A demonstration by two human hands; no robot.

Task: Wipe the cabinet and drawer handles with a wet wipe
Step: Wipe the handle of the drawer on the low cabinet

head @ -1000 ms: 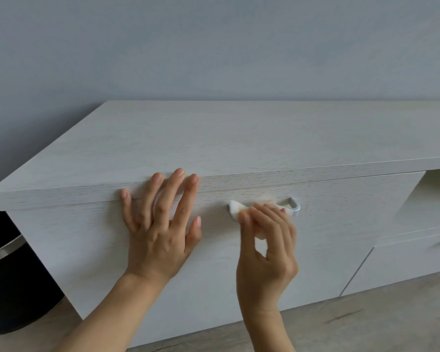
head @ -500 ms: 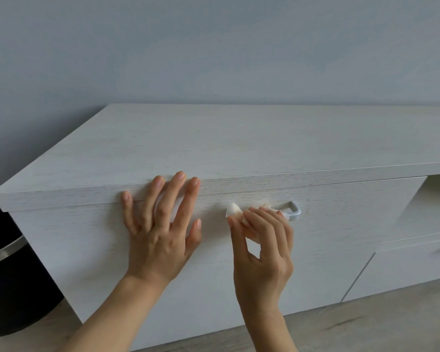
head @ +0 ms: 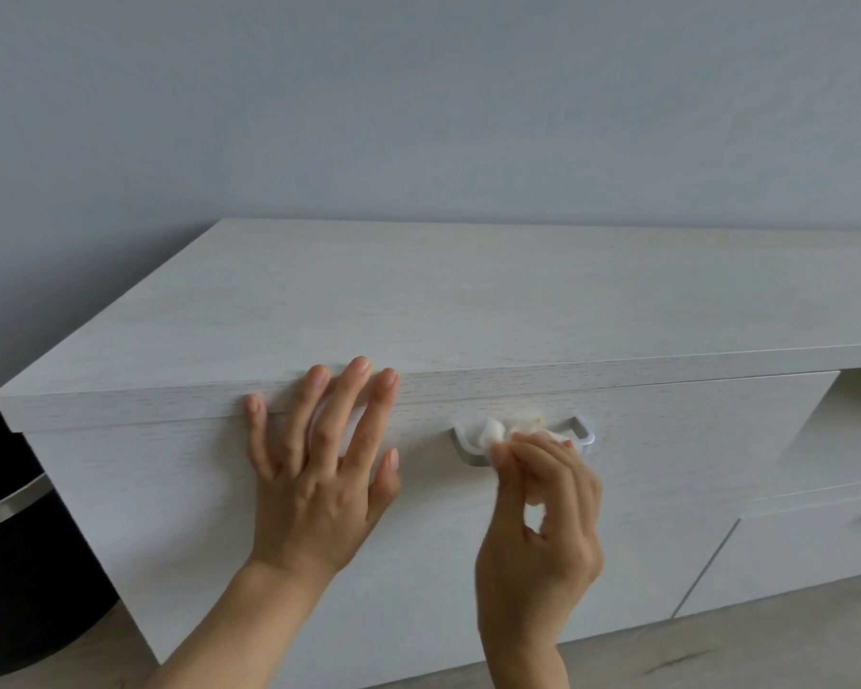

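Head view — handle (head: 471, 455) half-hidden behind wipe (head: 493, 432)

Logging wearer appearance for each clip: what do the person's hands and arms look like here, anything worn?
Both arms are bare as far as the frame shows: no sleeves, gloves, watch or bracelets. The left hand and right hand show no rings, with short, unpainted-looking nails. No markings are visible.
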